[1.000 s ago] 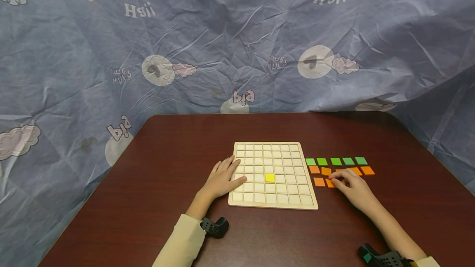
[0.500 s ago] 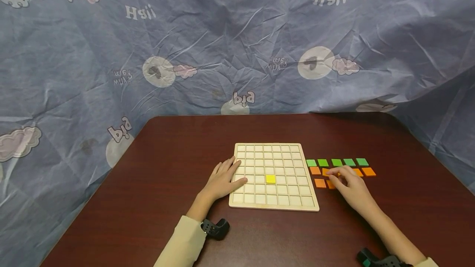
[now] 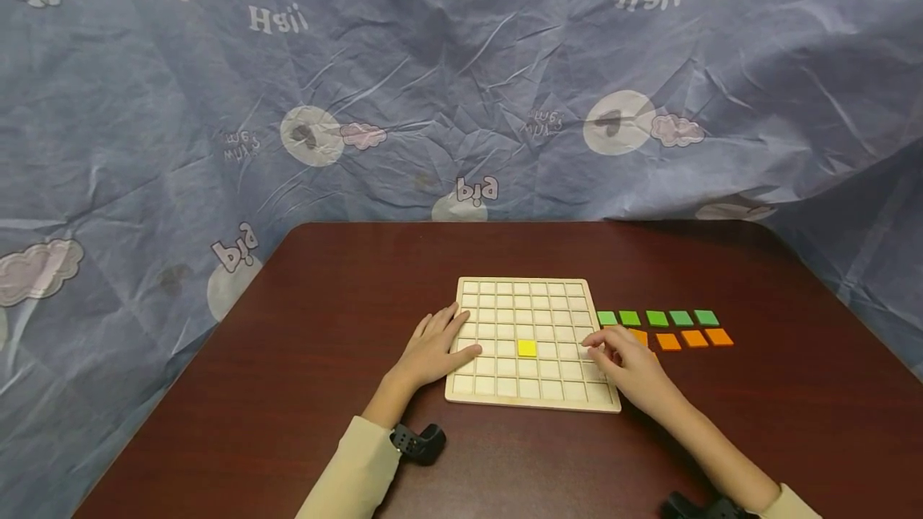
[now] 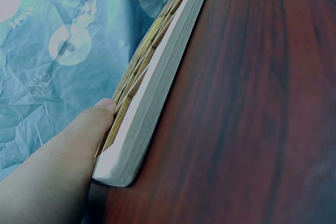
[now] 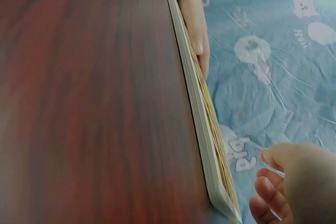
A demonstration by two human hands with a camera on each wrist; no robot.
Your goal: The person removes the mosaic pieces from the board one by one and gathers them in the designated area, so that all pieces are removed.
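A pale wooden grid board (image 3: 486,385) lies on the table, with one yellow square tile (image 3: 527,348) in a cell near its middle. My left hand (image 3: 427,352) rests with spread fingers on the board's left edge; its thumb (image 4: 97,121) reaches over the rim in the left wrist view. Over the board's right edge hovers my right hand (image 3: 634,368), thumb and fingertips close together and the other fingers curled. I cannot tell whether a tile is between them. Orange tiles (image 3: 694,339) lie right of this hand, some partly hidden behind it.
A row of green tiles (image 3: 657,319) lies behind the orange ones. Dark reddish-brown table (image 3: 324,327) surrounds the board. Behind the far table edge hangs a blue patterned cloth (image 3: 433,62).
My right hand stayed over the orange tiles at first, then moved left to the board's right edge. The left hand has kept its place on the board.
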